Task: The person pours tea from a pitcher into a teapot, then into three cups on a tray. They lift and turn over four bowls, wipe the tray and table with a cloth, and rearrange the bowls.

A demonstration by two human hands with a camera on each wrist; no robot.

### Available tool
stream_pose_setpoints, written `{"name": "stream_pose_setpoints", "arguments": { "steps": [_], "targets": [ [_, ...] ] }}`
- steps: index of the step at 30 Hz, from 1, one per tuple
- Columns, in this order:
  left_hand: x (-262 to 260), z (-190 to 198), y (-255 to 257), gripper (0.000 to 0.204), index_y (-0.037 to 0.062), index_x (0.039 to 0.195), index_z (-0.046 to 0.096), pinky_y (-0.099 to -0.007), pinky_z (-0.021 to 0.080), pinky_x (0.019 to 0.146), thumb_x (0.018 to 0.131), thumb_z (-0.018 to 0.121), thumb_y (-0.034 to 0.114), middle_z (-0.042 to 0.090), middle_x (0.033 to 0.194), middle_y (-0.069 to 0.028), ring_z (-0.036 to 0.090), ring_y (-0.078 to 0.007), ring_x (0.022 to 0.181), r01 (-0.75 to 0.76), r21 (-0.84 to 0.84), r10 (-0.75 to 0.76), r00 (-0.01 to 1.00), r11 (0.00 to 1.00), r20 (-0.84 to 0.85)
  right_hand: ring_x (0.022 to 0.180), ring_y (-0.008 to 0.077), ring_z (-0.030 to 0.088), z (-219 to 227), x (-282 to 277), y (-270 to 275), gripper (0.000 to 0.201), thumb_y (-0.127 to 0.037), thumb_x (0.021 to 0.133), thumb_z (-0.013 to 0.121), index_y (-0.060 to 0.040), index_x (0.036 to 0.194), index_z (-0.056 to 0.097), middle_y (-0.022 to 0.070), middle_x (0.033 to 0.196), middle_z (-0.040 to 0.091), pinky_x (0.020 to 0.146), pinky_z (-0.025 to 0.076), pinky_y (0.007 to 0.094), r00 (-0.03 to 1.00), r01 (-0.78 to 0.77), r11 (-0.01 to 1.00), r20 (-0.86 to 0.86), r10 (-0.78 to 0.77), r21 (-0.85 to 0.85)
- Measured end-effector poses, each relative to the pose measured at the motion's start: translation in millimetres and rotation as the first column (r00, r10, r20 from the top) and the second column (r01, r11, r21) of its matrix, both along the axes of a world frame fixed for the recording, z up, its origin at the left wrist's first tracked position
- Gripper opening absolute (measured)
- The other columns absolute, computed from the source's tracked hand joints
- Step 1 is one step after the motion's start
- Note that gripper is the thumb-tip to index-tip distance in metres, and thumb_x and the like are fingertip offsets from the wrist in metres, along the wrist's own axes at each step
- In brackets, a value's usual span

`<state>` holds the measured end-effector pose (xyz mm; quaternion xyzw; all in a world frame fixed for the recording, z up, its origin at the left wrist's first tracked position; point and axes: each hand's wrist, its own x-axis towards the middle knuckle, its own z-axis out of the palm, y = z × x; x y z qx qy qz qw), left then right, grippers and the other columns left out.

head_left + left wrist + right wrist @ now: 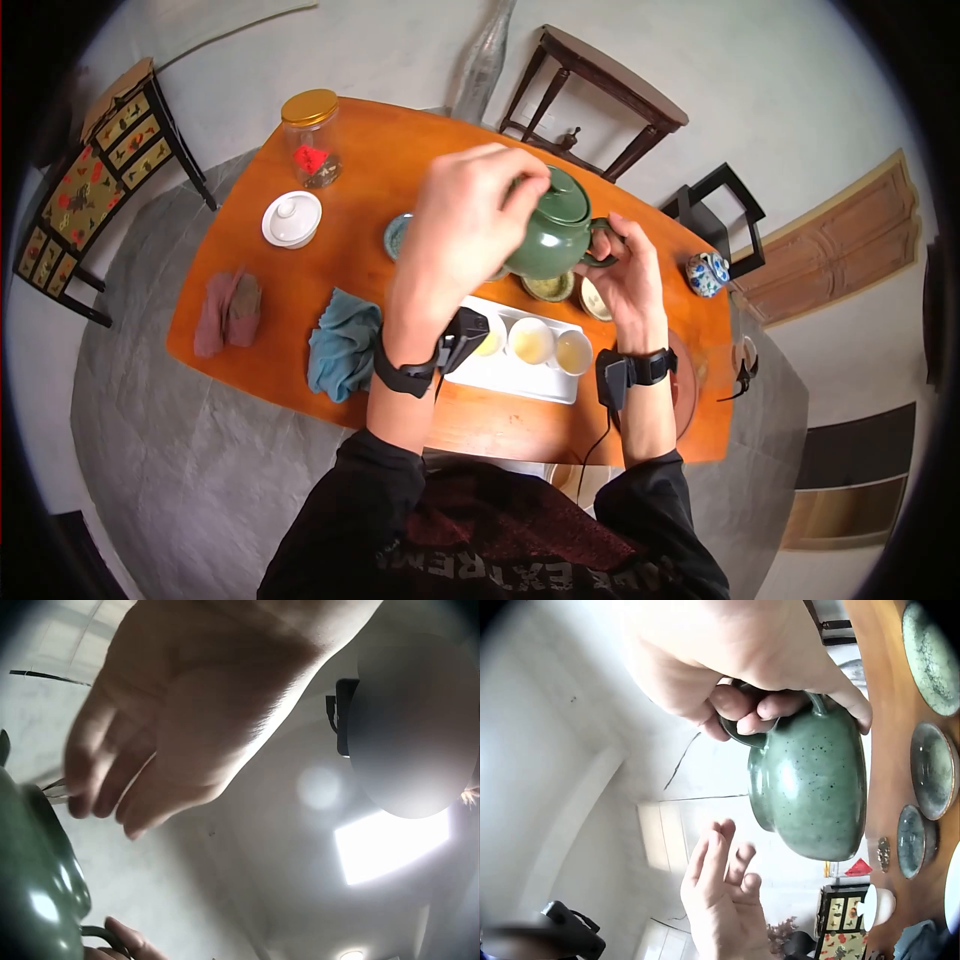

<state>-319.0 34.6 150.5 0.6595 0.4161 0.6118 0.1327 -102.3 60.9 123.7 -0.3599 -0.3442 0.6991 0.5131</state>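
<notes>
A green teapot [548,248] [34,877] [817,784] is held up above the table, its lid [566,203] on top. My right hand [630,280] [735,645] grips its handle, fingers curled through the loop. My left hand [470,200] [180,712] [724,904] is raised beside the lid; both wrist views show a gap between its loosely bent fingers and the pot. Below the teapot, a white tray [490,380] carries several small cups [530,342] of pale yellow liquid. My left wrist partly covers the leftmost cup.
Small bowls [548,288] [934,769] lie beyond the tray. Leftward are a teal cloth [343,345], a pink cloth [215,315], a white lidded bowl [291,220] and a gold-lidded jar [312,140]. A blue-and-white jar [706,274] stands at the right edge, a round brown tray [684,385] nearer me.
</notes>
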Motion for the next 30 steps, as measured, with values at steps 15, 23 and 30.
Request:
{"name": "stream_pose_setpoints", "arguments": {
  "steps": [15,23,30],
  "targets": [
    [-4.4,8.7,-8.1,0.013,-0.0019,0.083,0.066,-0.0178,0.027,0.044,0.085,0.073,0.008,0.051,0.053,0.0045,0.04,0.0013,0.049,-0.027,-0.277,0.112,0.948,0.961,0.297,0.067,0.0159,0.046,-17.7,126.9,-65.9,0.026,-0.023,0.095,0.058,-0.0108,0.073,0.051,0.0017,0.064,0.044,0.082,0.046,0.0441,0.902,0.432,0.899,-0.061,-0.428,0.077],
    [8.1,5.7,-1.4,0.012,-0.0003,0.085,0.063,-0.0175,0.023,0.045,0.088,0.071,0.008,0.046,0.053,0.0068,0.036,0.0022,0.049,-0.023,-0.294,0.108,0.955,0.956,0.276,0.068,0.0152,0.049,-57.5,195.2,-125.6,0.02,-0.022,0.092,0.061,-0.0094,0.077,0.057,0.0,0.064,0.045,0.076,0.046,0.0409,0.82,0.572,0.82,0.045,-0.571,-0.023],
    [22.0,0.2,4.1,0.012,0.0003,0.085,0.063,-0.0177,0.022,0.045,0.088,0.071,0.009,0.044,0.052,0.0063,0.035,0.0018,0.048,-0.029,-0.268,0.084,0.977,0.963,0.194,0.07,0.0147,0.049,-94.5,239.9,-155.3,0.022,-0.024,0.093,0.058,-0.0088,0.076,0.056,0.0002,0.067,0.047,0.075,0.045,0.0361,0.812,0.58,0.815,0.09,-0.577,0.0]
  ]
}}
